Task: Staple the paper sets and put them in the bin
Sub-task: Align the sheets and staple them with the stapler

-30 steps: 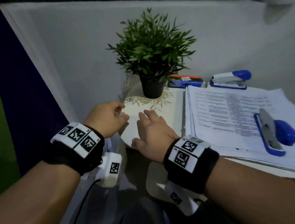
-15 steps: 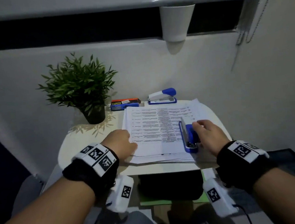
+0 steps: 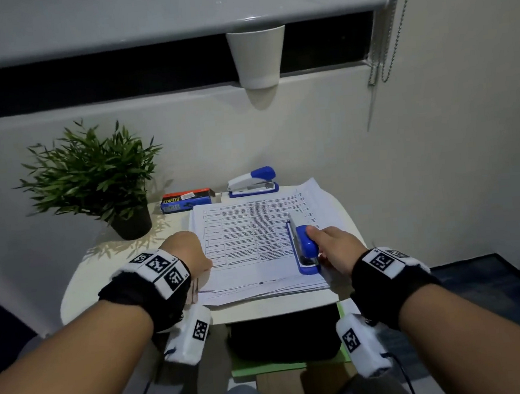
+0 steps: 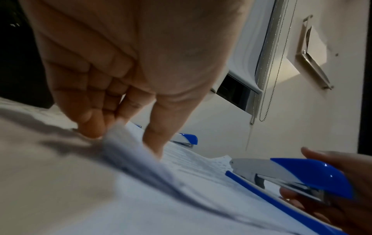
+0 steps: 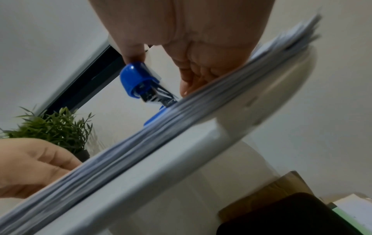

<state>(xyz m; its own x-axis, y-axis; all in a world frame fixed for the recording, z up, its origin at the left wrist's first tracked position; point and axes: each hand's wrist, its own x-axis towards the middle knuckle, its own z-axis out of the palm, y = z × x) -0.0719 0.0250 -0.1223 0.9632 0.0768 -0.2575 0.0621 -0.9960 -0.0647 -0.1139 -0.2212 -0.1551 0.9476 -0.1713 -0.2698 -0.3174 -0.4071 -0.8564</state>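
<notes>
Small white round counter pushed against a pale wall, dim light, window sill and dark window strip above, white cup hanging on the blind's lower edge, bead cord at the right. Paper stack takes up the counter's centre and right, sheets fanned unevenly and overhanging the near right rim, top sheet a printed table. Left hand sits at the stack's left edge, fingers curled under a lifted corner of the top sheets with the thumb on top, pinching them. Right hand grips a blue stapler lying on the stack's right side, thumb on the blue cap, fingers underneath against the paper per the right wrist view; stapler nose points toward the wall. Second stapler parked at the back edge next to a box of staples, both just beyond the stack. Potted plant on the back left, well apart from the papers. Bare counter only on the left and near-left. Below the near rim a dark bin sits on something green, partly under the counter, in front of the person's knees. Dark floor open to the right
</notes>
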